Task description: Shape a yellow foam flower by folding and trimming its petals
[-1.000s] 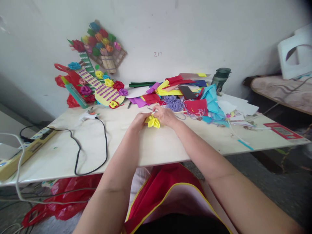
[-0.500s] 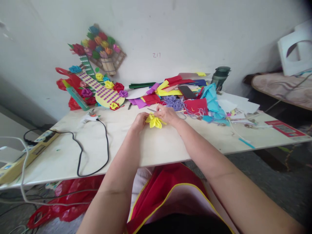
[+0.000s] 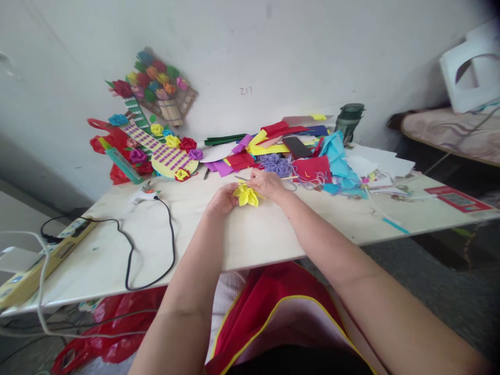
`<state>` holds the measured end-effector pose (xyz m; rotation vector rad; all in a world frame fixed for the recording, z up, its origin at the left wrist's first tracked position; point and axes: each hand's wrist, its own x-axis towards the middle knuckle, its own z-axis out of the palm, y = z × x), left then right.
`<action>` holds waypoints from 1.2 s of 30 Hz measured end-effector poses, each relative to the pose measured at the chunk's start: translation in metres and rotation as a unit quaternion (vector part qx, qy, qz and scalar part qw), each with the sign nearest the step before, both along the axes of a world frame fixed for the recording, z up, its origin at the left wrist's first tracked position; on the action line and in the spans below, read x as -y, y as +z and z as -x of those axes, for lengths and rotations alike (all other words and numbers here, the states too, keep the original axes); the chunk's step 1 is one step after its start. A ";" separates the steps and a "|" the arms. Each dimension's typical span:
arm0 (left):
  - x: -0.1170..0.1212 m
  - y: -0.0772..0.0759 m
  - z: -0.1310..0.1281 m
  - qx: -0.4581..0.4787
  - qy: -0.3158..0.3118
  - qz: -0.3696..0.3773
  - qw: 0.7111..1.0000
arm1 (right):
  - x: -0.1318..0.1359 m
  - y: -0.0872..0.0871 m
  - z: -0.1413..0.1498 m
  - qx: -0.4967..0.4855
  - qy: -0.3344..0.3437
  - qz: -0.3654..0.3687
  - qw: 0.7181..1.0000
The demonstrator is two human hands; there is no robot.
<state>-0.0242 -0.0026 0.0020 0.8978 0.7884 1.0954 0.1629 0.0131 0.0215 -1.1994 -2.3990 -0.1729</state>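
Observation:
Both my hands meet over the middle of the pale table (image 3: 253, 234) around a small yellow paper flower (image 3: 246, 196). My left hand (image 3: 221, 200) curls around its left side, fingers closed on it. My right hand (image 3: 267, 184) pinches the top right of the flower, where a thin wooden stick (image 3: 291, 178) runs off to the right. Just beyond my hands lie a tangle of purple yarn (image 3: 275, 164) and a heap of coloured paper sheets (image 3: 297, 148).
A glue gun (image 3: 143, 194) with a black cord (image 3: 154, 250) lies at the left, near a power strip (image 3: 47, 255). A paper guitar with flowers (image 3: 156, 148) leans on the wall. A dark green bottle (image 3: 349, 122) stands at the back. Red fabric covers my lap.
My hands stay on the yellow flower and turn it slightly. The view has shifted a little; nothing else on the table moved.

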 end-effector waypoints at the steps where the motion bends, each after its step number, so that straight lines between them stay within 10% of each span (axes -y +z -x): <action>1: -0.001 0.000 0.000 0.002 0.000 0.003 1.000 | 0.001 0.001 0.000 0.006 -0.001 0.000 1.000; 36: 0.010 0.021 -0.022 0.005 0.145 0.116 0.983 | 0.021 0.012 0.008 0.053 0.012 -0.027 0.998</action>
